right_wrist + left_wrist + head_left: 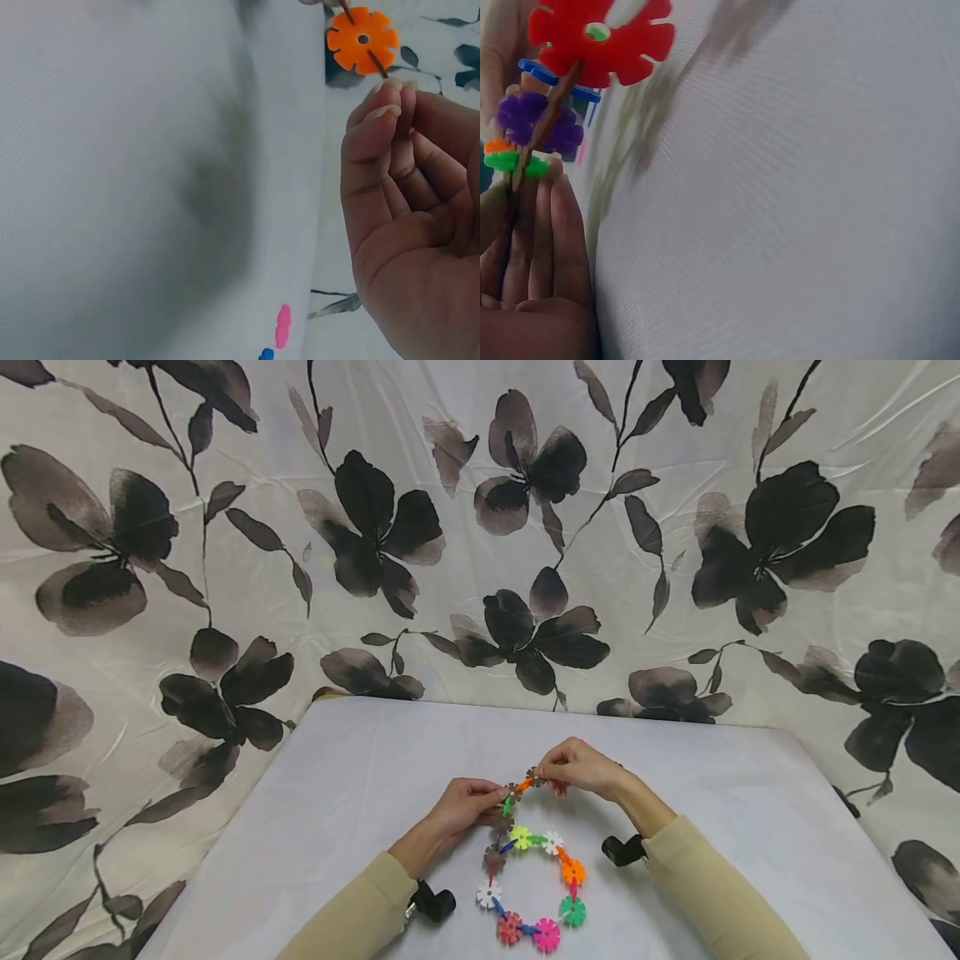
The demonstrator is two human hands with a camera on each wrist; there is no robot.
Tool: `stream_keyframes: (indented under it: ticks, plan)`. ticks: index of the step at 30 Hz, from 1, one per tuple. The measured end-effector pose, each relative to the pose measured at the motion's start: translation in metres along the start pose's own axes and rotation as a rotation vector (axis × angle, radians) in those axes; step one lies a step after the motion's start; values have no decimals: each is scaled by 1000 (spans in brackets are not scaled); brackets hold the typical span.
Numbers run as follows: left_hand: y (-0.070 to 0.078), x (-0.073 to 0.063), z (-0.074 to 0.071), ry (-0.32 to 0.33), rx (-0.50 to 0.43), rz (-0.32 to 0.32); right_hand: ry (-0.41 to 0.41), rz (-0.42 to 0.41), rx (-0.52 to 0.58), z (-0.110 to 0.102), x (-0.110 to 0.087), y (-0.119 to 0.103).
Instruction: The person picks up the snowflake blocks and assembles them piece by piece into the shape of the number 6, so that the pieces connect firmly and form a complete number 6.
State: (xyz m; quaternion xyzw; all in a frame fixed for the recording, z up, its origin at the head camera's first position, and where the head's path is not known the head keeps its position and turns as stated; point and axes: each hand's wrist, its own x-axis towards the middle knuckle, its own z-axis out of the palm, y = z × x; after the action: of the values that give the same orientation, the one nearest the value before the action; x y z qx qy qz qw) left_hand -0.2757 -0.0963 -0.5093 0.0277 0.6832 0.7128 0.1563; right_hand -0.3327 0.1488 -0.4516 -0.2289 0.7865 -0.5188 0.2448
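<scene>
A chain of colourful notched plastic snowflake discs curves in a ring near the front of the table, its upper end lifted between both hands. With thumb and fingers my right hand pinches a brown disc at the chain's end. In the right wrist view those fingertips meet just below an orange disc. My left hand holds the chain at another brown disc, a little lower left. The left wrist view has a red disc and a purple disc above the left fingers.
A white cloth covers the table. Behind it hangs a floral curtain. A small black device sits at the left wrist and another black device at the right wrist.
</scene>
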Motion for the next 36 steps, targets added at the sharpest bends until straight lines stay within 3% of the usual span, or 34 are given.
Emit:
stream_keyframes:
  ticks: [9,17,20,27,36]
  plan:
    - [2,-3,-1,-33,-7,-18,74,34,-156,-4,-5,6]
    - [0,-4,-8,-27,-9,-15,378,59,-374,-39,-27,16]
    - [1,-3,-9,-27,-6,-11,436,100,-408,-51,-32,23]
    - [2,-2,-11,-45,-2,-13,449,162,-470,-65,-33,43]
    - [0,0,-7,-31,-11,-30,420,218,-499,-60,-19,60]
